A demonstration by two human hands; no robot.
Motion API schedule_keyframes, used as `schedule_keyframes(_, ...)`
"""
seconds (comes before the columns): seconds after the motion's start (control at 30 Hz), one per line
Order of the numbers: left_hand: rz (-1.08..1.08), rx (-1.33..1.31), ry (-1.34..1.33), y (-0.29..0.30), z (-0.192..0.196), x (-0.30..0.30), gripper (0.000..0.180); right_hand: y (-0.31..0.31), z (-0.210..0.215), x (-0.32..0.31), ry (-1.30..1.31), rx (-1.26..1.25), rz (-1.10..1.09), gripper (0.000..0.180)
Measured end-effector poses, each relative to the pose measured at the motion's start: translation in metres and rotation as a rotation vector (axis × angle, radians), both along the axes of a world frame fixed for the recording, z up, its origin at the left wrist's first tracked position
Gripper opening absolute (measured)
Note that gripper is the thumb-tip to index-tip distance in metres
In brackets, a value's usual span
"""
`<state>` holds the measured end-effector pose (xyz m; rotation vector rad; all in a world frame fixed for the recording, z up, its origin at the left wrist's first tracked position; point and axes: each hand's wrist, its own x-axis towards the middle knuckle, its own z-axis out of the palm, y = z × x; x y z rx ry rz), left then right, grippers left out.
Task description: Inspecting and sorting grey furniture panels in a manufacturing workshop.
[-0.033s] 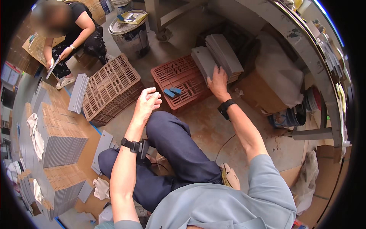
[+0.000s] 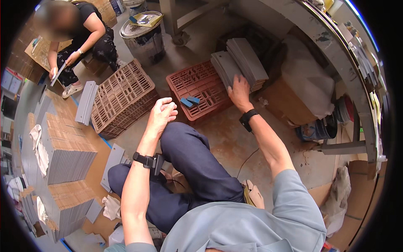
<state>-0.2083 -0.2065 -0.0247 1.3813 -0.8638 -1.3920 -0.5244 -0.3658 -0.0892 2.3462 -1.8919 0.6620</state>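
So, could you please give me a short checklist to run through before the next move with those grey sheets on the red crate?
1. Right hand on the stack of grey sheets: ok, palm rests on its near end.
2. Firm grip on the sheets: cannot tell, fingers lie on top and none show underneath.
3. Left hand free: ok, loosely curled in the air above the knee, nothing visible in it.
4. Stack support: ok, it sits on the far corner of the red crate and leans on what lies behind.
5. Crate top: not ok, two small blue blocks lie on it.
6. Co-worker apart: ok, seated beyond the brown crate.
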Motion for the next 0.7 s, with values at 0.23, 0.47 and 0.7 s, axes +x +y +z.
schedule_keyframes(0.23,0.046,0.101,-0.216,0.046,-0.050,0.057,0.046,0.017,-0.013,0.074,-0.134,-0.100,0.382,0.055)
schedule_keyframes(0.47,-0.114,0.662,-1.208,0.150,-0.072,0.108,0.072,0.059,0.134,0.163,-0.308,0.200,0.950,0.047)
schedule_keyframes(0.7,0.155,0.751,-1.329,0.243,-0.133,0.219,0.097,0.118,0.224,0.250,-0.006,0.432,1.368,0.048)
